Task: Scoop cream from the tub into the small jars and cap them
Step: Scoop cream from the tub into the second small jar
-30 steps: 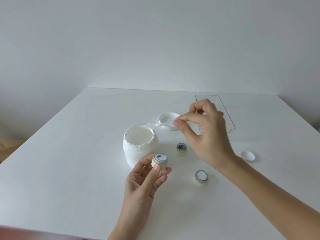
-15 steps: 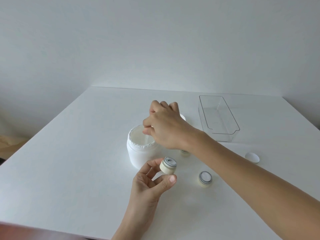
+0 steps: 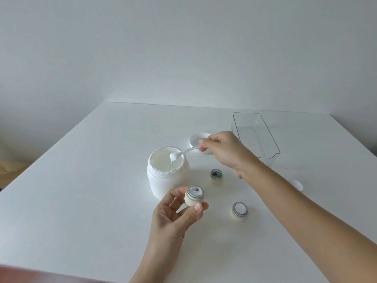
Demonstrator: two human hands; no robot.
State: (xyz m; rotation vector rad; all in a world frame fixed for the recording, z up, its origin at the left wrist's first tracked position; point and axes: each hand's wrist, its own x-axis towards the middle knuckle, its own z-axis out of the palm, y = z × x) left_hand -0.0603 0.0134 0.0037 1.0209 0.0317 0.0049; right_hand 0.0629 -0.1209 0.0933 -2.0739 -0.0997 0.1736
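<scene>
White cream drips from the spoon [image 3: 184, 153] pinched in the right hand [image 3: 226, 153] over the tub [image 3: 168, 174]. Left hand [image 3: 175, 217] grips 1 part-full jar [image 3: 194, 195]. Next: carry the spoonful across without spilling.

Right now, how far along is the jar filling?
Done: front jar looks full of cream. In hand: left hand holds a partly filled jar; right hand lifts a loaded spoon over the tub. Left: rear jar looks empty; none capped.

Plain room: bare white wall [image 3: 183, 48], white table [image 3: 81, 190]; kind unclear.
</scene>
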